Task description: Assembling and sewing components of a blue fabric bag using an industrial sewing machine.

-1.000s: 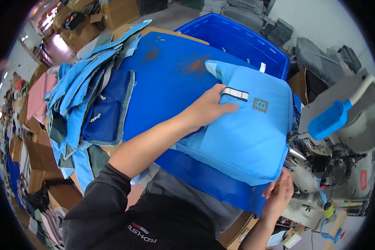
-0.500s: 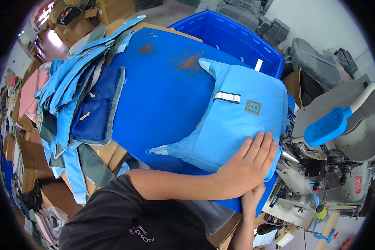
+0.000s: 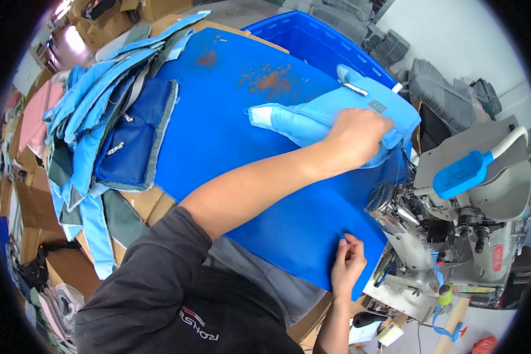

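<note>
My left hand point(image 3: 363, 137) is closed on a light blue padded bag piece point(image 3: 321, 115), its fingers gathering the cloth near the lower right edge. The piece is lifted and folded toward the far right of the blue work table point(image 3: 218, 147). A pale-ended strap or flap sticks out of it to the left, and a small grey patch and a white-and-black loop show on top. By the near right edge of the table rests my right hand point(image 3: 348, 265), empty, with fingers loosely bent and the thumb a little apart.
An industrial sewing machine point(image 3: 442, 218) stands close on the right, with a blue-shaded lamp point(image 3: 463, 174) above. Light blue and dark blue cut pieces point(image 3: 130, 147) lie piled at left. A large blue bin point(image 3: 318, 38) sits beyond the table. Reddish-brown crumbs point(image 3: 271, 81) are scattered on the tabletop.
The bag piece lay flat under my left hand; that hand now grips it, and it has moved away and folded. My right hand has come out from beneath, empty.
</note>
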`<state>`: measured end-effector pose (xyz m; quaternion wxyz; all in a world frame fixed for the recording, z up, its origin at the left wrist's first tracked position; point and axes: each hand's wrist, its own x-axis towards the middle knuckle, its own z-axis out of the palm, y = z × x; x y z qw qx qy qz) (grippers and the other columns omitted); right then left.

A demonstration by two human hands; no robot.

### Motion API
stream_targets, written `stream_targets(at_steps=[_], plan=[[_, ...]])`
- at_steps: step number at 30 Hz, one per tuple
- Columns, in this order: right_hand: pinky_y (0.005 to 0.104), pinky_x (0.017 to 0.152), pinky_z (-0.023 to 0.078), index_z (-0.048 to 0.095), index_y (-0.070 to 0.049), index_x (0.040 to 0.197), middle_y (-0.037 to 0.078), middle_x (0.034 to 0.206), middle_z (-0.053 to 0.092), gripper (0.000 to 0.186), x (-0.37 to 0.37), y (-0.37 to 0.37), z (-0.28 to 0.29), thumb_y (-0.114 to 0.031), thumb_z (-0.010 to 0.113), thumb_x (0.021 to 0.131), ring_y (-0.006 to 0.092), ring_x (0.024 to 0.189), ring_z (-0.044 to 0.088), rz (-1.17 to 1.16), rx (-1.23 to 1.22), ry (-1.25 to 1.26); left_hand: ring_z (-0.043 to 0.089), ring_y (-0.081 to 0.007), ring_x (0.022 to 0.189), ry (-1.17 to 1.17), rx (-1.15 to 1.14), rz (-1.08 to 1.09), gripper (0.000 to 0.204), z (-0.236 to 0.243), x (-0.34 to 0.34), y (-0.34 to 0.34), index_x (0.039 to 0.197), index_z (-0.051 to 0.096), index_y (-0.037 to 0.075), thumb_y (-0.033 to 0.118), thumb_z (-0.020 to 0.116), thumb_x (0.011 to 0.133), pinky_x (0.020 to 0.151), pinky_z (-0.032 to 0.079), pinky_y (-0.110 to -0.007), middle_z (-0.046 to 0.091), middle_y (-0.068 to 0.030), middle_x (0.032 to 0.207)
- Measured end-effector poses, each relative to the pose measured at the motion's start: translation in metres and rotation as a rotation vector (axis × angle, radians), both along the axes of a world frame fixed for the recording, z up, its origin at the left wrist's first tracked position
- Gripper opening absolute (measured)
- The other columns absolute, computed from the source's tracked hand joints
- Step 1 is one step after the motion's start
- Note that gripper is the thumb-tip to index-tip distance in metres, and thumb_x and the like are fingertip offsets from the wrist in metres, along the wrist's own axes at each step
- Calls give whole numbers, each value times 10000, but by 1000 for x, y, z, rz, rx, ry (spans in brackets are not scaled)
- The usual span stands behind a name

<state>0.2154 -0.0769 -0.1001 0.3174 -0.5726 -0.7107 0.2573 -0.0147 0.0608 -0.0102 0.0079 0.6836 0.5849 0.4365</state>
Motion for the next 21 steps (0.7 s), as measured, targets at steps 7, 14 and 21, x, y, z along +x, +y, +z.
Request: stream_targets(at_steps=[7,14,21], plan=[[225,485,384,644,0,1026,3,606,547,130,-8,-3,0,-93,660,937,52,525,472,-7,0,-60,669,-401,796,-43,116,-99,220,25,13,18,886,687,80,33,634,677,671,528,-510,690,-178,826],[258,499,409,658,-18,1029,24,610,562,141,-13,1,-4,-97,677,914,83,539,494,13,39,-67,662,-393,739,-318,939,298,240,107,-71,18,864,720,94,62,630,643,669,531,-477,675,-191,763],[286,520,413,634,14,1041,38,633,557,145,4,1,-11,-86,629,937,107,554,488,27,111,-120,409,-392,1370,294,292,443,832,27,-88,71,1424,456,46,217,774,675,1096,309,-614,457,-201,1458]])
